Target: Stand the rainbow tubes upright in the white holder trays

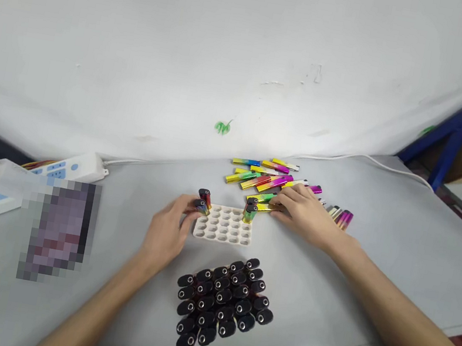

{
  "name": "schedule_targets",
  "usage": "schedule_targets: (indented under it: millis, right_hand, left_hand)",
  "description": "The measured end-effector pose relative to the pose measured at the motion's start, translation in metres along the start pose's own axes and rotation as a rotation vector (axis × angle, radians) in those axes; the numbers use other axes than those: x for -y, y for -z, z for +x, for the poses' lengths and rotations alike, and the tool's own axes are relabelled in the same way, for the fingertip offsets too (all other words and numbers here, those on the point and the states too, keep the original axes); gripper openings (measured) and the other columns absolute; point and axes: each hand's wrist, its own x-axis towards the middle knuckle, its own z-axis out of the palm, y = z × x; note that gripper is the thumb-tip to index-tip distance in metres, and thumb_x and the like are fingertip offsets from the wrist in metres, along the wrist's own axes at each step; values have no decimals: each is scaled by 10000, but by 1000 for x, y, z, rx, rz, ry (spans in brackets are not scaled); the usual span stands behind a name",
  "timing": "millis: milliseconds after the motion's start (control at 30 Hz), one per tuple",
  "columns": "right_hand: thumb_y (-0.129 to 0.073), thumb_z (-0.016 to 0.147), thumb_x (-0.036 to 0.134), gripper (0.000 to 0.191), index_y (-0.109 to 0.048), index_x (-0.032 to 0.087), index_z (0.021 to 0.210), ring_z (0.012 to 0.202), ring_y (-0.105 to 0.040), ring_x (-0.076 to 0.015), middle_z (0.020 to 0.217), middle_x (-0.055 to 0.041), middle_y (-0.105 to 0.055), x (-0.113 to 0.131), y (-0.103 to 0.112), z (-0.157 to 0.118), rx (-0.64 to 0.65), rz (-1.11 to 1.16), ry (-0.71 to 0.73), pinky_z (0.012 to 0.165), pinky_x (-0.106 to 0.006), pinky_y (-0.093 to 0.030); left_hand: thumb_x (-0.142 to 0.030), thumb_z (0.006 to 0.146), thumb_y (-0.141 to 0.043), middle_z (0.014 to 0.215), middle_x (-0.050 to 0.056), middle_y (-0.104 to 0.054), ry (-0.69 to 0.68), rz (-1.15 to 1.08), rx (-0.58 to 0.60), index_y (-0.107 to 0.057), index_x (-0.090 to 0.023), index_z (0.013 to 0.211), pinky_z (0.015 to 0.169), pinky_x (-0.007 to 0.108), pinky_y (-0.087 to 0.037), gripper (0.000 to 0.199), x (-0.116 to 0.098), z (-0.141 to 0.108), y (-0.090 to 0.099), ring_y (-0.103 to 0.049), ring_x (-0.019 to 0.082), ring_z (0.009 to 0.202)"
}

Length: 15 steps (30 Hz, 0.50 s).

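My left hand (166, 228) is closed at the left edge of the white tray (222, 239), its fingertips on a dark-topped lighter (202, 208) standing in a slot there. Just behind it stands a red lighter (206, 196) with a black end. At the tray's right side, two more lighters are upright, the nearer one green and yellow (249, 215). My right hand (302, 211) reaches to the loose pile, fingers closed on a yellow lighter (267, 208) lying flat. Part of that lighter is hidden under the fingers.
Shiny multicoloured lighters (263, 180) lie behind the tray, and several more (343, 219) lie beyond my right hand. A tight block of upright black-ended lighters (223, 297) stands in front. Power strips (64, 170) and a blurred-out object (62, 230) are at left; a white cable (363, 157) runs along the wall.
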Motion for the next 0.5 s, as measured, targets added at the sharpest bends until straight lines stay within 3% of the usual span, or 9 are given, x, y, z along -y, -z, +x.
schedule_targets:
  millis: [233, 400, 500]
  right_hand:
    - [-523, 974, 263, 211, -699, 193, 1068, 999, -554, -277, 992, -107, -683, 0, 4, -12, -96, 71, -9, 893, -454, -487]
    - [-620, 935, 381, 221, -680, 235, 1089, 877, -642, -229, 984, -70, -704, 14, 47, -16, -370, 316, -225, 781, -398, -536]
    - [-641, 911, 444, 236, -693, 245, 1029, 837, -668, -225, 959, -57, -718, 34, 73, -3, -426, 397, -232, 751, -393, -542]
  left_hand:
    - [-248, 946, -486, 999, 37, -771, 6, 108, 44, -564, -247, 1117, 829, 388, -568, 188, -6, 4, 2, -742, 240, 922]
    - [-274, 939, -515, 1002, 74, -779, 35, 238, 47, -599, -226, 1053, 802, 431, -567, 150, -13, 4, 4, -743, 284, 906]
    - [-316, 933, -523, 1000, 70, -783, 65, 252, 68, -627, -226, 973, 824, 440, -563, 143, -14, 4, 6, -744, 287, 906]
